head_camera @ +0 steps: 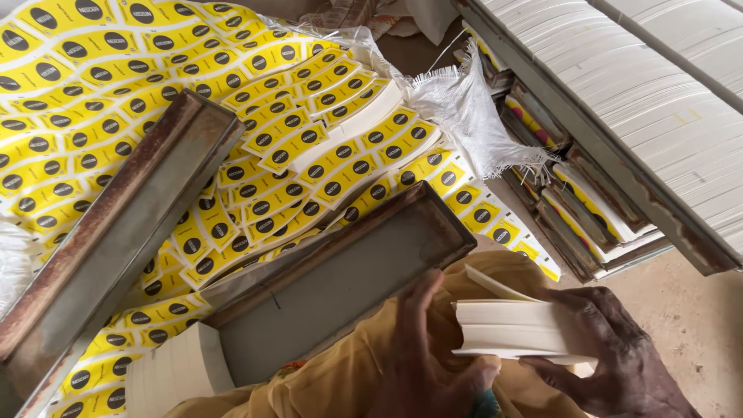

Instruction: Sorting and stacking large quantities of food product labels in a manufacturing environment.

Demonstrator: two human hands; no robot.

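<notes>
Bare sandy floor [681, 310] open at near right, rusty metal tray [340, 279] blocking near centre, second long tray [116, 232] barring left, yellow label sheets [93, 85] covering far left, stacked white cards [658, 85] walling far right
</notes>
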